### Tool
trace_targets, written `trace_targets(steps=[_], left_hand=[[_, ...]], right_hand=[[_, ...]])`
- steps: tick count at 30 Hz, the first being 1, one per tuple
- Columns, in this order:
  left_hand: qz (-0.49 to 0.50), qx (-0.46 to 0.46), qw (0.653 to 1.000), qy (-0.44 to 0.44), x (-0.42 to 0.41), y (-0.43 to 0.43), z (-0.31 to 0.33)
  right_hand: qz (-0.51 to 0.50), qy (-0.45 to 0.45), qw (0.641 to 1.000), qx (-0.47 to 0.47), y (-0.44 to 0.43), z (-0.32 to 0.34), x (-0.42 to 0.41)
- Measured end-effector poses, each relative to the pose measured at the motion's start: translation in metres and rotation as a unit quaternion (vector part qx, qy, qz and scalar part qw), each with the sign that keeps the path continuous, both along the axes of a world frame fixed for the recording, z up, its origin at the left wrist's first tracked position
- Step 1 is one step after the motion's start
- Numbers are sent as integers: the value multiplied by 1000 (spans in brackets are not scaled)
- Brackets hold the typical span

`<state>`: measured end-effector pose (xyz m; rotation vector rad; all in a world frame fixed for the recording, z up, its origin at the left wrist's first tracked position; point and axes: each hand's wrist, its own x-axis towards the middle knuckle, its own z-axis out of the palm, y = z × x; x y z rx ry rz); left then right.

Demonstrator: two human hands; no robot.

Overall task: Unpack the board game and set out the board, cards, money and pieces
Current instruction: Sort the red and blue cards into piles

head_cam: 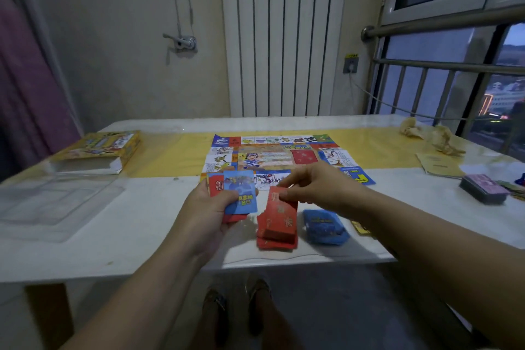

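A: How many lots of cards do you count?

B: 5. The left hand (211,204) grips 1 bundle (237,203) over the near edge of the board (284,155), with a blue card (241,199) on top and red cards (216,186) under it. The right hand (315,187) pinches the top red card (279,213) of 1 red pile (277,236), which lies on the desk (142,236) just in front of the board. 1 blue pile (324,226) lies just to its right. 1 red stack (302,156) sits in the board's middle, and 1 purple deck (483,187) lies near the desk's right edge.

A: And the rest?

B: 1 board, spread flat on a yellow runner (176,153). 1 yellow game box (99,148) lies far left, with 1 clear plastic tray (54,202) in front of it. 1 booklet (439,163) and 1 heap of crumpled paper (431,136) are far right. 1 yellow card (360,227) shows beside the right forearm.

A: Room to move?

B: The red pile and blue pile lie close to the desk's near edge. Bare white top lies between the tray and the left hand, and between the blue pile and the purple deck.

A: The room?

B: The desk is glossy white and the light is dim. 1 white radiator (281,37) stands behind it. There is a railed window (443,65) at the right and a pink curtain (25,79) at the left.
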<state>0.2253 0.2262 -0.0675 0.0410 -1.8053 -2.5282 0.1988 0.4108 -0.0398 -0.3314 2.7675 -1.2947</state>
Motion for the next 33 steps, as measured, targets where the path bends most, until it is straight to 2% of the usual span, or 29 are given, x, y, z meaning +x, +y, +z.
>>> trace_targets(steps=[4,7,8,10,12,13,17,19,22,26,29,33], left_hand=[[8,0,1000,-16,-2,-6,-3],[-3,-7,1000,-17,-2,-5,-6],[-9,-8,1000,-16,-2,-4,-6],[-34,-9,999,-11,0,-1,-4],[-64,-12,998,1,2,6,-1],[-73,-17,997,9,3,10,0],[-73,-16,997,31,1,25,8],[-63,-3,998,22,-1,29,11],[-51,-9,998,22,-5,33,11],[-47,-48,997,39,-9,41,13],[-69,-76,994,39,-11,50,16],[-82,40,995,-47,-14,50,14]], right_hand=[[18,37,995,96,-14,-16,3],[-5,112,976,185,-14,-23,3],[-18,138,975,175,-13,-20,4],[-27,159,984,80,-11,-9,5],[0,134,991,-15,-10,5,8],[19,119,992,-22,-9,11,8],[41,121,991,28,-2,23,11],[10,117,993,-16,4,24,14],[-1,64,995,-80,10,22,25],[34,79,996,33,14,23,41],[37,92,995,20,20,26,41],[-16,70,997,15,35,19,33]])
